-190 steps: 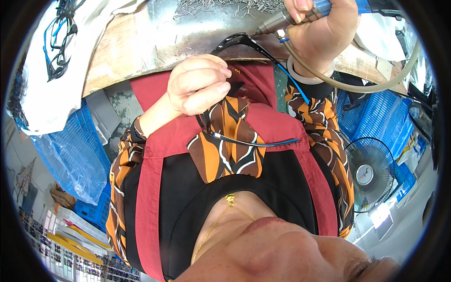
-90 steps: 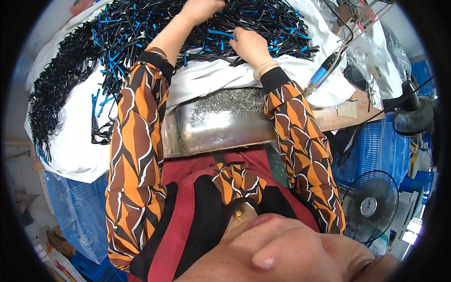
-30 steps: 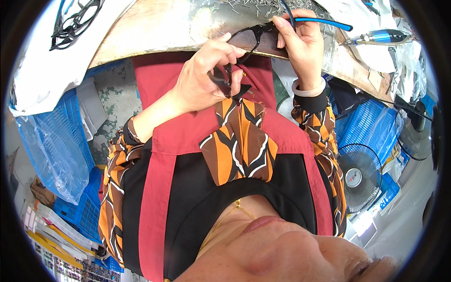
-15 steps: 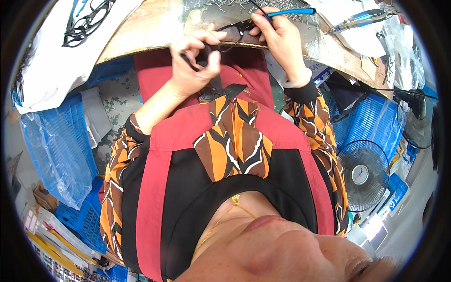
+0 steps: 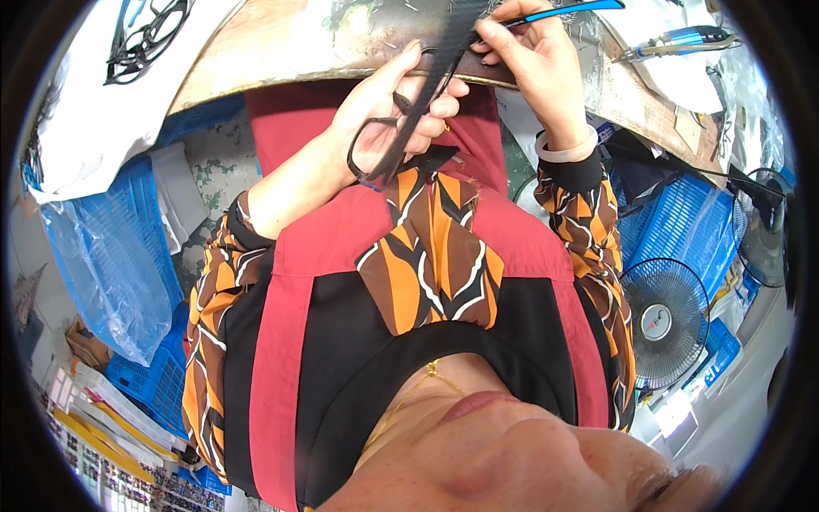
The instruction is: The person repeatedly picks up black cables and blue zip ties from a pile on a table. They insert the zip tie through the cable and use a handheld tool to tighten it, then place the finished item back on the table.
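Holds a pair of black glasses [image 5: 414, 115] in both hands at the upper middle of the frame, by the near edge of the worktop [image 5: 256, 60]. With the left hand [image 5: 371, 124], palm turned up, wraps the fingers round the front. With the right hand [image 5: 546, 72], pinches the same pair between thumb and fingers, near a blue-tipped temple [image 5: 576, 9] pointing to the upper right. Cannot tell the exact points of contact through the dark blur crossing the left palm. Has more black frames [image 5: 136, 61] on white cloth [image 5: 141, 119] at the upper left, a blue-and-black hand tool [image 5: 682, 37] at the upper right and a fan [image 5: 655, 322] at the right.
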Demonstrator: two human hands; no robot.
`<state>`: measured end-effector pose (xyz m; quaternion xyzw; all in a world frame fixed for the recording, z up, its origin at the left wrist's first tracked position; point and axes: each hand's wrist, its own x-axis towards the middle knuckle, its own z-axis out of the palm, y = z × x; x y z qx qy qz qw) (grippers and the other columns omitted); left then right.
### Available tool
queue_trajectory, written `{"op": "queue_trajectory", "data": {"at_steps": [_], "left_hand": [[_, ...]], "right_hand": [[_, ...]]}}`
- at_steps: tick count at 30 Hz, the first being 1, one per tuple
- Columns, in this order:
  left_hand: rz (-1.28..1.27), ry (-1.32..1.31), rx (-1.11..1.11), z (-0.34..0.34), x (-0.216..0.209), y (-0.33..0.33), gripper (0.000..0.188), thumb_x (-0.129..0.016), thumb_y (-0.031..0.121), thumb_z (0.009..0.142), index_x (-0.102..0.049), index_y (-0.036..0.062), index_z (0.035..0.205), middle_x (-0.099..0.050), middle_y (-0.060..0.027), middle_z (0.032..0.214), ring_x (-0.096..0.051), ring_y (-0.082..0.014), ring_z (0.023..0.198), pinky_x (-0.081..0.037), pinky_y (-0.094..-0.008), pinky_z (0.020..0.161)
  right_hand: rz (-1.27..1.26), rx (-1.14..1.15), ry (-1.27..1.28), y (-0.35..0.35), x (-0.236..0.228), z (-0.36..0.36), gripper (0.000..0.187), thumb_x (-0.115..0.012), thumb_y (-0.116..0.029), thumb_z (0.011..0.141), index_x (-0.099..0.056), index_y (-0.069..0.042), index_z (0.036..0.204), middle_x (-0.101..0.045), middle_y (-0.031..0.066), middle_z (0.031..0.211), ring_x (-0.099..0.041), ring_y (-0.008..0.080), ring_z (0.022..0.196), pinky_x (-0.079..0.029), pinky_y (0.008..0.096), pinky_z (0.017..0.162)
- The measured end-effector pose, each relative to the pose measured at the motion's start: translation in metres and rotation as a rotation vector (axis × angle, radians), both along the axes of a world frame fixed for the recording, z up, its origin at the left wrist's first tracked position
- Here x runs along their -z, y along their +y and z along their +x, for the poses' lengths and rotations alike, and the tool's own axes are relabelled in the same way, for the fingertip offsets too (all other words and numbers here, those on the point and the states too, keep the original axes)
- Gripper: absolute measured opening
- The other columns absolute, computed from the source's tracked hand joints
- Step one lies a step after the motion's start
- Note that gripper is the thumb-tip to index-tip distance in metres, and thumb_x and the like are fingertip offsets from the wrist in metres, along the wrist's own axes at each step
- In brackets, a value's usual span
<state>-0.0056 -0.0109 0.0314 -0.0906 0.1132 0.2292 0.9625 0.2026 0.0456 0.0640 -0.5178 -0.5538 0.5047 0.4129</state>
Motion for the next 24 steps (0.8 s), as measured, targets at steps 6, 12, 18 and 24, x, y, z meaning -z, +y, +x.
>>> {"op": "queue_trajectory", "data": {"at_steps": [6, 12, 18, 24], "left_hand": [[0.0, 0.132, -0.015, 0.0, -0.003, -0.002, 0.06, -0.04, 0.052, 0.106, -0.048, -0.0054, 0.123, -0.044, -0.0025, 0.086, -0.036, -0.005, 0.048, -0.031, -0.0192, 0.032], [0.074, 0.128, -0.026, 0.004, -0.016, -0.003, 0.063, -0.034, 0.053, 0.107, -0.048, -0.0059, 0.123, -0.043, -0.0021, 0.078, -0.032, -0.0062, 0.041, -0.031, -0.0197, 0.032], [0.044, 0.101, -0.04, 0.005, 0.007, -0.006, 0.066, -0.034, 0.056, 0.106, -0.046, -0.0071, 0.124, -0.041, -0.0026, 0.078, -0.033, -0.0059, 0.042, -0.031, -0.0202, 0.031], [0.08, -0.201, -0.031, 0.009, 0.028, -0.004, 0.077, -0.034, 0.06, 0.104, -0.042, -0.0101, 0.133, -0.042, -0.0045, 0.081, -0.038, -0.0077, 0.047, -0.031, -0.0212, 0.032]], "right_hand": [[0.104, -0.128, -0.342, 0.006, -0.015, -0.004, 0.015, -0.072, -0.009, 0.09, -0.06, -0.003, 0.097, -0.067, 0.0049, 0.08, -0.065, 0.0112, 0.075, -0.05, 0.0269, 0.065], [0.283, -0.247, -0.684, 0.01, -0.027, -0.012, 0.017, -0.068, -0.018, 0.089, -0.062, -0.004, 0.097, -0.068, 0.0192, 0.084, -0.067, 0.0402, 0.081, -0.052, 0.0439, 0.071], [-0.034, -0.287, -0.425, 0.022, -0.03, -0.011, 0.019, -0.071, -0.015, 0.087, -0.062, -0.003, 0.101, -0.067, 0.0162, 0.08, -0.07, 0.03, 0.076, -0.053, 0.0375, 0.07], [0.18, -0.229, -0.552, 0.018, -0.02, -0.009, 0.022, -0.072, -0.018, 0.089, -0.065, -0.002, 0.101, -0.069, 0.0157, 0.079, -0.069, 0.0261, 0.071, -0.053, 0.0351, 0.065]]}}
